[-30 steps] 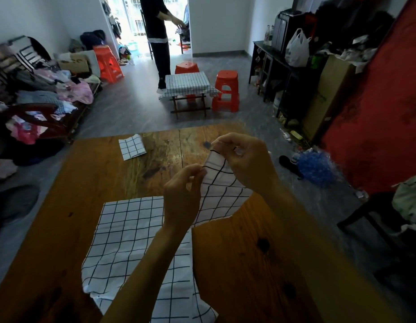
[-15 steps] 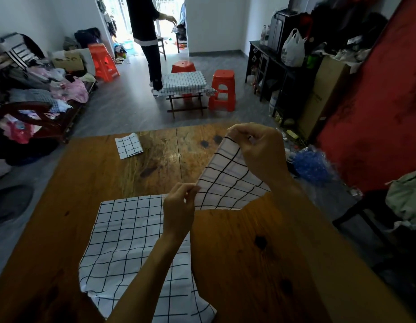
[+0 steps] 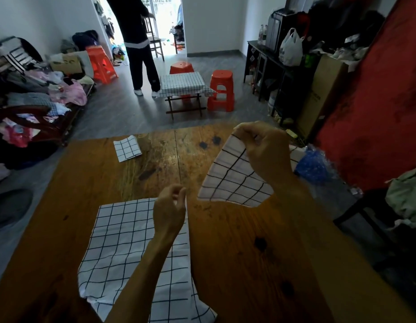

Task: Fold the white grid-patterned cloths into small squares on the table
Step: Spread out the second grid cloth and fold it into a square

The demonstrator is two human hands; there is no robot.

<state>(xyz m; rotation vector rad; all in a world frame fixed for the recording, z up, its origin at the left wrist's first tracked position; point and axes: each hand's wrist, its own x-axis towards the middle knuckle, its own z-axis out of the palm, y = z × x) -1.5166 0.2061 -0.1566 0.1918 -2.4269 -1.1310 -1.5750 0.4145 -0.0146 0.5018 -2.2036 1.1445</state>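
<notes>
My right hand point(image 3: 263, 148) pinches the top corner of a white grid-patterned cloth point(image 3: 235, 180) and holds it up over the wooden table point(image 3: 237, 252). The cloth hangs doubled in a slanted sheet. My left hand point(image 3: 171, 212) hovers with curled fingers just left of that cloth's lower corner, apart from it, with nothing visible between the fingers. Under my left forearm a second grid cloth point(image 3: 123, 248) lies spread flat, its near edge rumpled. A small folded grid square point(image 3: 127, 148) rests at the table's far left.
A blue plastic bag point(image 3: 315, 165) sits on the floor beyond the table's right edge. Farther off, a person point(image 3: 141, 45) stands by a low table point(image 3: 182, 86) with orange stools point(image 3: 221, 92). Clothes point(image 3: 39, 94) are heaped at the left.
My right hand carried the cloth up and to the right. My left hand, which pinched the cloth's lower corner before, has let go and dropped toward the flat cloth.
</notes>
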